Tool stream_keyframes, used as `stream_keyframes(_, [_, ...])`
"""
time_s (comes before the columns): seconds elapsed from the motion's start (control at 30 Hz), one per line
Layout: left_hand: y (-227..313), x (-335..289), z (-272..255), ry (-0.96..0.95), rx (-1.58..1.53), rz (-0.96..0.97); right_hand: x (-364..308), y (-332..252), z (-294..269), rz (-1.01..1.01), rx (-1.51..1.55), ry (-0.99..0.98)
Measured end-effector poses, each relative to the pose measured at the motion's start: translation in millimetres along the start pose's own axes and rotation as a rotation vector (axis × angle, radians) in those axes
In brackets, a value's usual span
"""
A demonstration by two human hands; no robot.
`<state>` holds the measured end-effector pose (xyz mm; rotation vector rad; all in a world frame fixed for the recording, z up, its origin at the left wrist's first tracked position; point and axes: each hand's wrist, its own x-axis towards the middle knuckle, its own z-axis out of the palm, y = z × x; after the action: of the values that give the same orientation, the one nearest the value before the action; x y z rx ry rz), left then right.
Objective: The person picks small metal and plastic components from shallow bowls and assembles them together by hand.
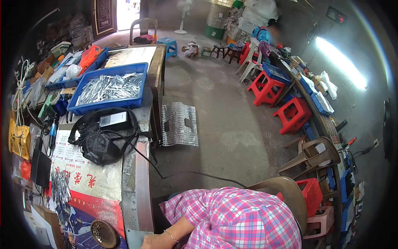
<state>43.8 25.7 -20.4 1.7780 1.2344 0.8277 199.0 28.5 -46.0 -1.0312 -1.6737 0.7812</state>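
Plaid sleeve (244, 220) closest; it leads to my right hand (154, 241), low beside the tabletop (135, 195). Fingers cut off by the frame, so can't tell how spread they are or what's held; left hand out of view. Left to right: slim metal pieces (61, 186) heaped on the tabletop, probably for easy reach. Round brown dish (111, 239), nearest thing left of my hand; rim likely keeps the tiny bits (98, 232) from scattering. Blue plastic tray (89, 109) farther back, walls penning in loose metal strips (112, 89). Black mesh bag (97, 143), presumably parked there so its cable (207, 174) reaches my chair (292, 191).
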Motion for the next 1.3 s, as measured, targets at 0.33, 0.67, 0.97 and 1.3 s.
stream_keyframes(0.33, [3.4, -0.9, 1.4, -0.015, 0.002, -0.008, -1.3, 7.2, 8.1, -0.033, -0.068, 0.019])
stream_keyframes(0.67, [13.3, -2.6, 8.4, -0.030, -0.130, 0.062, 5.3, -2.9, 0.2, 0.126, -0.118, -0.067])
stream_keyframes(0.97, [20.1, -8.1, 9.0, -0.029, -0.115, 0.075, 5.8, -13.2, -2.3, 0.122, -0.030, -0.048])
stream_keyframes(1.3, [21.7, -8.9, 10.9, -0.014, -0.049, 0.126, 4.9, -11.6, -3.0, 0.097, -0.187, -0.084])
